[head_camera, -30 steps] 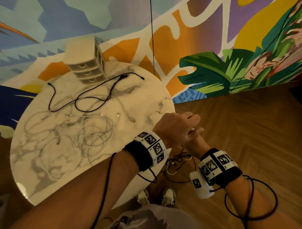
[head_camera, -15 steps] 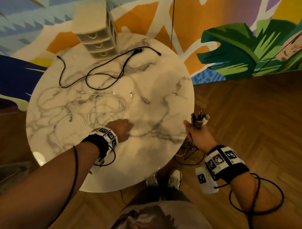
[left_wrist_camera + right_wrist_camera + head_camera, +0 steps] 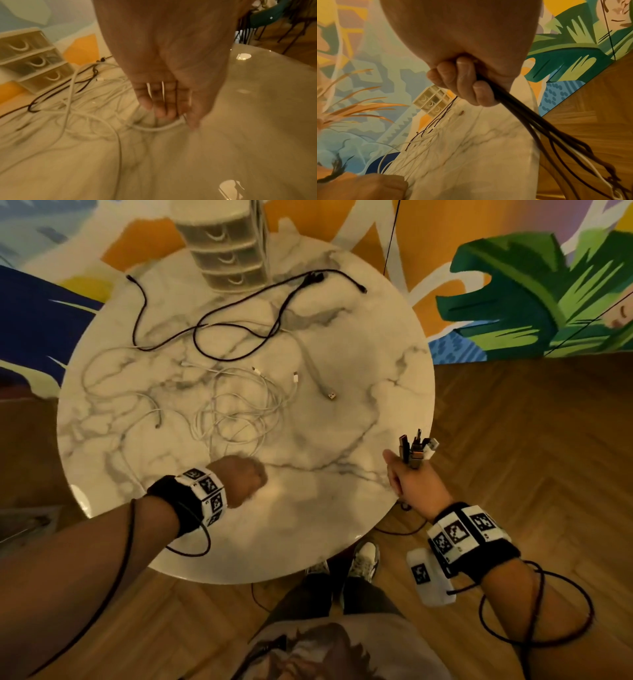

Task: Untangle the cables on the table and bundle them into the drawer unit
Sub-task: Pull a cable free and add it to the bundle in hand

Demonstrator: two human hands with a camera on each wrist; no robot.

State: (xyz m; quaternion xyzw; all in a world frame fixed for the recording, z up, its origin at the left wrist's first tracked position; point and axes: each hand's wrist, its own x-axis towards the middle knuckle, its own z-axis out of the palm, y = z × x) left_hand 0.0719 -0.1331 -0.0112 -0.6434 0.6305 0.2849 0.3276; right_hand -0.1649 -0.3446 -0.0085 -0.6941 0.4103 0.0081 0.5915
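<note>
Warm marble, bright mural, black and white cables

The desk (image 3: 359, 364) is cream marble with grey veins; on it lie black cables (image 3: 239, 316) and white cables (image 3: 236, 409) before a beige drawer unit (image 3: 226, 251). The mural (image 3: 520, 289) shows green leaves, orange, blue and yellow shapes. The floor (image 3: 513, 440) is brown herringbone wood.

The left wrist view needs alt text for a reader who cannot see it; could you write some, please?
A left hand reaches down to a marble table, its fingertips at a white cable that runs into a loose tangle. A three-drawer unit stands at the back left, with a black cable in front of it.
</note>
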